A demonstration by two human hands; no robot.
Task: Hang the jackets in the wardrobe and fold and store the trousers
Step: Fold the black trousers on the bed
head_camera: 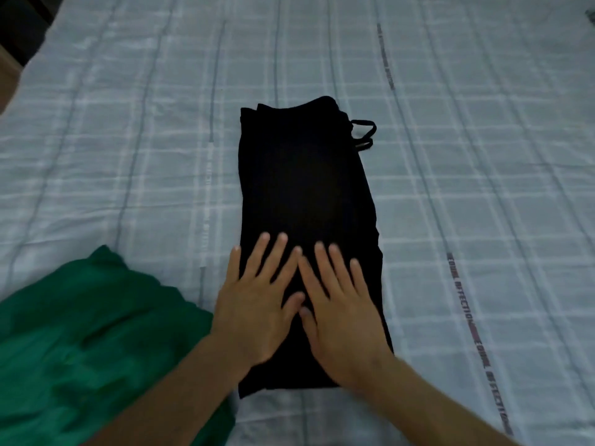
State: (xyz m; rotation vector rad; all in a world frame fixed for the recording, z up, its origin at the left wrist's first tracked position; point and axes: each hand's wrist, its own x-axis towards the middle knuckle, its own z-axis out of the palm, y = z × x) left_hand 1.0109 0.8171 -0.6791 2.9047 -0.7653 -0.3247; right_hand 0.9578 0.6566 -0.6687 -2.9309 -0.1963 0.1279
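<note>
So from the head cam, the black trousers (306, 201) are lying folded into a long narrow rectangle on the bed cover (450, 156), long axis running straight away from the person, pretty much up the middle of the shot. The far end is the waistband end, since a drawstring loop (363, 132) pokes out from the trousers' far right corner onto the cover. The near end sits just in front of the person. Both hands are lying flat on the near half of the trousers, fingers straight and spread, not gripping anything, just pressing the fabric down. The left hand (254, 304) sits toward the trousers' left edge, with its little finger reaching about to that edge, and the right hand (341, 310) is right beside it, thumbs nearly touching. Just left of the trousers' near end there's a bunched-up green garment (90, 342), close but not overlapping the black fabric as far as I can see; it's cut off by the bottom and left edges, so I can't tell what it is. The cover is pale with a grid pattern and some printed lettering stripes to the right of the trousers, too blurry to read properly. The trousers are so dark that the fold lines mostly vanish, and the forearms hide the near right corner.
</note>
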